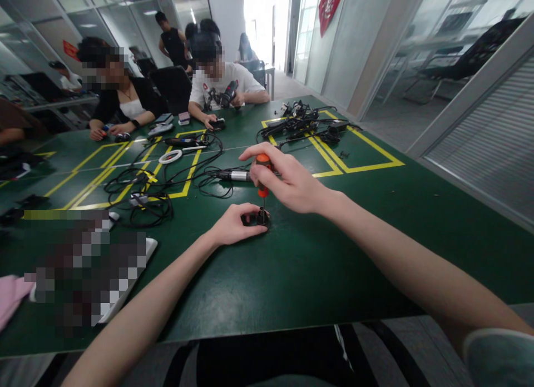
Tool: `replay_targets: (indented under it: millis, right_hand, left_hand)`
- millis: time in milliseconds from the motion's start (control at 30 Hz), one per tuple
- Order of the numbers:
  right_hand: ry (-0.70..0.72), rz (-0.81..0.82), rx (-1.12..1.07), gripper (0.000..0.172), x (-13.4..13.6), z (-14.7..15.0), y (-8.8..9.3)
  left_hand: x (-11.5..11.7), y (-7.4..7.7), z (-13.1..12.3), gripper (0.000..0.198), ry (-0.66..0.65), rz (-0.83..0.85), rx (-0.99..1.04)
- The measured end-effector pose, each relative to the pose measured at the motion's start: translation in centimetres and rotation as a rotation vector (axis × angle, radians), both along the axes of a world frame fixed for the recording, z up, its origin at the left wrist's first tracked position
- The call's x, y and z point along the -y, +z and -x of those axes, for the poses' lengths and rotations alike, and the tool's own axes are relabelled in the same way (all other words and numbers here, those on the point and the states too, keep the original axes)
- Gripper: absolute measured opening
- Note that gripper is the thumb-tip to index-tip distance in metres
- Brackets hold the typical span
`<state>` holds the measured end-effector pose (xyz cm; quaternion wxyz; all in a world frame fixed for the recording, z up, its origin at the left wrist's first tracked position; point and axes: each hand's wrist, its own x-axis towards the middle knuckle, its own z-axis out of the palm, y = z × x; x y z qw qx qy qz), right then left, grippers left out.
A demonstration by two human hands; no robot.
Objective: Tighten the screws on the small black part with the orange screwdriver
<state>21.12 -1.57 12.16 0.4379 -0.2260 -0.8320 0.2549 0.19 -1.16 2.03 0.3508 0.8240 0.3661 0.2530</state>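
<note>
My right hand [287, 178] is wrapped round the orange and dark handle of a screwdriver [263, 192], held upright with its thin shaft pointing down. The shaft's tip goes into or against a small black part [262, 217] on the green table [233, 281]. Thumb and fingers of my left hand [236, 224] pinch that black part from the left and steady it on the tabletop. Its exact kind is too small to make out, and my fingers cover some of it.
Behind my hands lies a silver and black cylindrical tool [237, 175] with a cable. Tangled black cables [146, 203] spread to the left, and a heap of black cables and adapters [304, 123] sits at the back. Co-workers sit across the table; one holds a power drill [228, 93].
</note>
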Motion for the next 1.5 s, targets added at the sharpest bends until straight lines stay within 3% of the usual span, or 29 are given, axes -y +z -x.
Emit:
replay_targets:
  millis: [133,267,500,600,700,867,1100,1200,1367,1500]
  right_hand:
    - [0.112,0.095,-0.062,0.021,0.0,0.1,-0.3]
    - [0.116,0.126,-0.154,0.016,0.1,1.0,-1.0]
    - [-0.01,-0.08,-0.085,0.011,0.2,1.3,-1.0]
    - [-0.101,-0.179,-0.05,0.026,0.3,0.6,-0.4]
    - [-0.136,-0.133,-0.032,0.044,0.4,0.0,0.2]
    - [-0.14,-0.119,0.05,0.013,0.3,-0.2,0.6]
    - [-0.173,-0.349,0.047,0.022,0.1,-0.2,0.4]
    - [-0.185,-0.31,0.049,0.026,0.3,-0.3,0.5]
    - [-0.061,-0.181,0.031,0.02,0.5,-0.3,0.8]
    - [-0.118,-0.216,0.079,0.019,0.6,-0.1,0.8]
  left_hand:
    - [0.0,-0.1,0.0,0.033,0.004,0.01,-0.009]
    - [-0.1,-0.1,0.0,0.032,0.004,0.014,-0.013]
    - [0.0,0.4,-0.1,0.03,0.003,0.023,-0.022]
    - [0.1,0.4,-0.1,0.031,0.007,0.011,-0.024]
    - [0.1,0.3,-0.1,0.034,0.001,0.004,-0.019]
    - [0.0,0.1,0.0,0.033,-0.009,-0.016,-0.018]
    - [0.1,0.1,0.0,0.032,-0.011,-0.042,-0.022]
    - [0.1,0.0,0.0,0.031,-0.019,-0.05,-0.018]
    - [0.0,-0.3,0.1,0.03,-0.013,-0.1,-0.045]
    - [0.0,-0.5,0.2,0.03,-0.02,-0.159,-0.055]
